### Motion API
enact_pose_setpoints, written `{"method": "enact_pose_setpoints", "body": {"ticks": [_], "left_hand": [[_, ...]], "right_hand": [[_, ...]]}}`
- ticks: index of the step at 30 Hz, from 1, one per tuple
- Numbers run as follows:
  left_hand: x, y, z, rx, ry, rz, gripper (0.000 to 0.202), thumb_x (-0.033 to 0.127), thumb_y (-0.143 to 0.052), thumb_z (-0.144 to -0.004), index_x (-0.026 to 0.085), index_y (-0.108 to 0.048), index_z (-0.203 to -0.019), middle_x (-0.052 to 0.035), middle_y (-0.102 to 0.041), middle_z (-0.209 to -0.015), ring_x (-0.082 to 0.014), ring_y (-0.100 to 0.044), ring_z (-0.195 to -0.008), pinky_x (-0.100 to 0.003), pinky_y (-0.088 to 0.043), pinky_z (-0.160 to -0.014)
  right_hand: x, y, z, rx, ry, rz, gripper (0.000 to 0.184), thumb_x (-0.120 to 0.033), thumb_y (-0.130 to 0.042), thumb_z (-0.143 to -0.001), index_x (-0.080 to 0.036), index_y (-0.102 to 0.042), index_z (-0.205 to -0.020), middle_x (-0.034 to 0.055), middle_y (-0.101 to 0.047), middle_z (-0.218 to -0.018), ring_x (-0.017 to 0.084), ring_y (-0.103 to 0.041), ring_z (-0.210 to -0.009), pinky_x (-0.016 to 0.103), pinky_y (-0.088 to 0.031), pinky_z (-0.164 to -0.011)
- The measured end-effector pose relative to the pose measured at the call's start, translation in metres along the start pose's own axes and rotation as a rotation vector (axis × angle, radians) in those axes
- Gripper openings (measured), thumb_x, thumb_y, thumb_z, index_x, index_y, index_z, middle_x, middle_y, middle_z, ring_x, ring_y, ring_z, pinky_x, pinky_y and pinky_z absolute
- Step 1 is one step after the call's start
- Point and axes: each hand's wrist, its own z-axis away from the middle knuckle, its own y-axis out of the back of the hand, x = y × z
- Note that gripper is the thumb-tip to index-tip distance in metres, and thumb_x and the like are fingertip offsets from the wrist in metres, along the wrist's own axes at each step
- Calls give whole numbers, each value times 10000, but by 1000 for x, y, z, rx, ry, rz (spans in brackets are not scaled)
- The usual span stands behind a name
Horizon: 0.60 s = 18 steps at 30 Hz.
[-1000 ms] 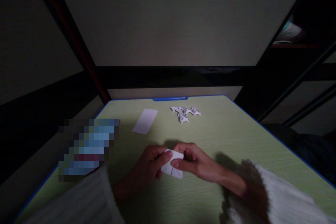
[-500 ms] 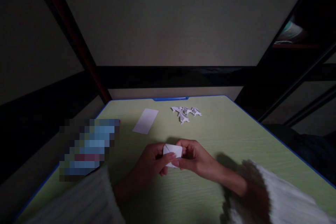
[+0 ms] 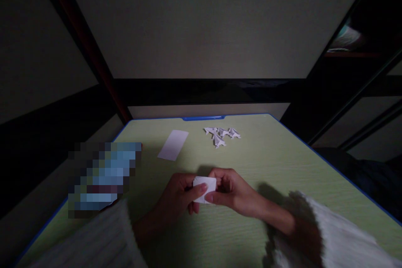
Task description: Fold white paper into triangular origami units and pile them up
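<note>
Between my two hands, above the near middle of the table, is a small folded piece of white paper (image 3: pixel 205 183). My left hand (image 3: pixel 180 192) pinches its left side, thumb on the front face and fingers behind. On the right, my right hand (image 3: pixel 234 190) grips the lower right edge with the thumb, its other fingers curled at the back. The paper looks almost square, with crease lines near its top left corner and bottom edge. Its rear side is hidden by the fingers.
Several white origami figures (image 3: pixel 219 139) stand grouped at the table's far side. Left of them lies a flat white paper sheet (image 3: pixel 173 145). A pixelated bluish object (image 3: pixel 108 178) rests at the left edge. The green table (image 3: pixel 266 146) has a blue rim, with a panel behind.
The folded paper has tilted and shifted slightly down and left. The diagonal crease across its front no longer shows as before; the face looks flatter. Both hands keep their grip.
</note>
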Motion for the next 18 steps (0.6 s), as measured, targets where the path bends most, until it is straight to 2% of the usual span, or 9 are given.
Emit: {"method": "enact_pose_setpoints", "body": {"ticks": [6,11,15,18], "left_hand": [[3,0,0,-23,27,17,350,431,-525,-621,117,-524,-465,18,-479,-334,-67,-409,-300,-176,-302,-343],[6,-2,1,-84,-12,38,405,453,-439,-683,118,-526,-474,-11,-519,-357,-87,-454,-326,-196,-346,-376],[7,-5,1,-35,-42,31,460,469,-378,-716,121,-522,-452,-28,-533,-364,-95,-465,-344,-210,-368,-400],[6,-5,0,9,-33,77,501,510,-339,-715,117,-525,-466,-36,-543,-379,-98,-464,-335,-213,-357,-380]], "right_hand": [[-2,-1,-1,0,27,-30,201,-238,-629,-636,-122,-471,-679,-35,-513,-570,55,-457,-501,196,-322,-474],[-3,0,-3,58,70,-25,246,-268,-646,-617,-128,-445,-591,-72,-450,-465,26,-373,-404,174,-259,-404],[-4,1,-4,122,69,-31,288,-273,-671,-583,-131,-422,-549,-71,-457,-458,21,-370,-390,169,-251,-398],[-5,0,-5,81,77,-54,280,-290,-655,-602,-137,-423,-568,-57,-487,-453,53,-455,-427,179,-278,-419]]}}
